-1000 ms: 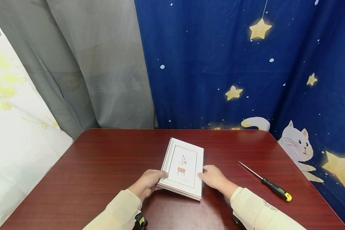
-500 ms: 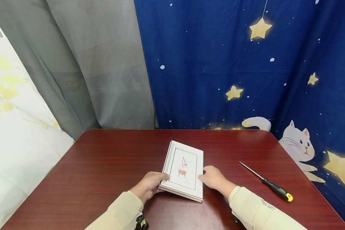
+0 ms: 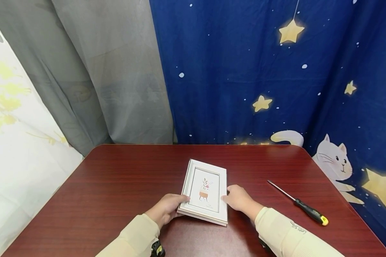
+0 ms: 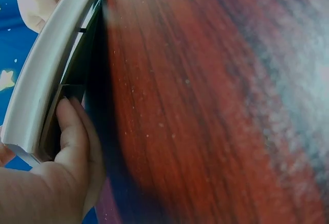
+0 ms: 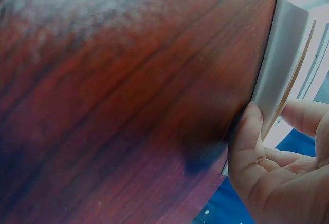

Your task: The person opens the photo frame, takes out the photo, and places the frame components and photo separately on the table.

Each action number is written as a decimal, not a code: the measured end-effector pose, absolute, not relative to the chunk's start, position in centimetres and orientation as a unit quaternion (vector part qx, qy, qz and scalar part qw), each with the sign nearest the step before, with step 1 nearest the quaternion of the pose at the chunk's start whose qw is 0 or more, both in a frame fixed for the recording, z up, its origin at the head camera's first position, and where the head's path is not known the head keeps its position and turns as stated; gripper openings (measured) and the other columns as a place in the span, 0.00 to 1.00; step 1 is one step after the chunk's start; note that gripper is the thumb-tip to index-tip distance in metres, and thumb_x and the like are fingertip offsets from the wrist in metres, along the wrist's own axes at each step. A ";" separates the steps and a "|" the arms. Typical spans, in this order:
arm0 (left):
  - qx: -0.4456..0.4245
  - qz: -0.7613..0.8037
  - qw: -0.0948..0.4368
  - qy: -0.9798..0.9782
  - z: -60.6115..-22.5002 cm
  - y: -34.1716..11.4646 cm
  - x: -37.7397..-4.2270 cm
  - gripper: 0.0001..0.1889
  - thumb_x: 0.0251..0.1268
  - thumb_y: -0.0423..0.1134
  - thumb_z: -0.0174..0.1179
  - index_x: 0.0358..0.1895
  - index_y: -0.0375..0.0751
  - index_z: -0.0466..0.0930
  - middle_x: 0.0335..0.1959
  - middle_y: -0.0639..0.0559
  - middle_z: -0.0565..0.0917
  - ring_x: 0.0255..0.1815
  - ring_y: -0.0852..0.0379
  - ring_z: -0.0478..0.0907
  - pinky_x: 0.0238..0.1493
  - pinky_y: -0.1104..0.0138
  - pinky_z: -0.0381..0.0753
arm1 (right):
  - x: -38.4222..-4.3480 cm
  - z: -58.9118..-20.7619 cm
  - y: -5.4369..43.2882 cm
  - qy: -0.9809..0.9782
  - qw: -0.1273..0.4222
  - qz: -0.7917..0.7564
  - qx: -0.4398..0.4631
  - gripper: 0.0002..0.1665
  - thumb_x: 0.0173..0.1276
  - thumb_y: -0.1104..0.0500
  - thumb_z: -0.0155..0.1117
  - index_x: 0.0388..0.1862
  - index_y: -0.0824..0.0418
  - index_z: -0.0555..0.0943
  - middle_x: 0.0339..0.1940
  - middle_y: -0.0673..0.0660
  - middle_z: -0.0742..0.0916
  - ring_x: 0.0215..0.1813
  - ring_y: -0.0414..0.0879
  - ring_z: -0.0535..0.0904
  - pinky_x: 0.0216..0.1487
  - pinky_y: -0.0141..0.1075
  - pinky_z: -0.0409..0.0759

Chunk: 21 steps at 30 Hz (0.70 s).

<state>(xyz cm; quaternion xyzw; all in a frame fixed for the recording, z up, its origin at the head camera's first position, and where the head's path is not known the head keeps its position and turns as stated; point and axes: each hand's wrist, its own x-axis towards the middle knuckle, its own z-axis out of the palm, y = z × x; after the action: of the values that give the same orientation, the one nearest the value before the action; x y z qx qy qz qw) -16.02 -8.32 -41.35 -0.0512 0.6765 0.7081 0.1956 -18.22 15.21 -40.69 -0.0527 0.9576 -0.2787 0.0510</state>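
Note:
A white picture frame (image 3: 209, 171) with a print of a potted plant faces up in the middle of the table, turned slightly. My left hand (image 3: 168, 207) grips its near left corner, thumb on the front border. In the left wrist view, fingers (image 4: 74, 136) of that hand reach under the dark back of the picture frame (image 4: 43, 75). On the right edge, my right hand (image 3: 241, 199) pinches the border, thumb on the front. The right wrist view shows a fingertip (image 5: 252, 112) below the white side of the picture frame (image 5: 284, 64).
A screwdriver (image 3: 303, 207) with a black and yellow handle lies on the right of the dark red table (image 3: 122, 178). Behind the table's far edge hang a grey curtain (image 3: 128, 89) and a blue star-patterned curtain (image 3: 218, 71).
The picture frame's far edge has dropped a little toward me, both hands still holding it. The screwdriver stays in place on the table.

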 end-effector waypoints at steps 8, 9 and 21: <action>-0.054 0.678 0.183 0.710 -41.4 -8.3 -15.9 0.17 0.64 0.32 0.53 0.45 0.16 0.74 0.27 0.48 0.84 0.29 0.60 0.81 0.34 0.66 0.82 | -18.3 -40.7 15.2 0.958 0.053 -0.275 -0.057 0.22 0.60 0.60 0.66 0.46 0.77 0.79 0.42 0.66 0.85 0.37 0.50 0.77 0.47 0.47 0.77; -0.055 0.667 0.180 0.721 -41.4 -8.3 -15.9 0.16 0.64 0.33 0.53 0.44 0.17 0.75 0.26 0.49 0.84 0.28 0.60 0.80 0.33 0.66 0.81 | -18.3 -40.7 15.2 0.958 0.053 -0.275 -0.057 0.22 0.60 0.60 0.66 0.46 0.77 0.79 0.42 0.66 0.85 0.37 0.50 0.77 0.47 0.48 0.77; -0.029 0.495 0.108 0.862 -40.6 -8.2 -15.7 0.08 0.54 0.33 0.58 0.20 0.34 0.77 0.15 0.53 0.75 0.18 0.62 0.72 0.21 0.69 0.76 | -18.3 -40.5 15.1 0.960 0.055 -0.269 -0.059 0.25 0.60 0.60 0.66 0.49 0.79 0.77 0.48 0.70 0.84 0.49 0.57 0.80 0.53 0.50 0.76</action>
<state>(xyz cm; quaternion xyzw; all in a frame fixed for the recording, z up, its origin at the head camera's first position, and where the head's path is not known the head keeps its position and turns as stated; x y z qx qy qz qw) -15.71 -8.15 -40.61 -0.0295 0.8618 0.4946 0.1085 -18.26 15.10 -40.45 -0.0589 0.9598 -0.2690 0.0549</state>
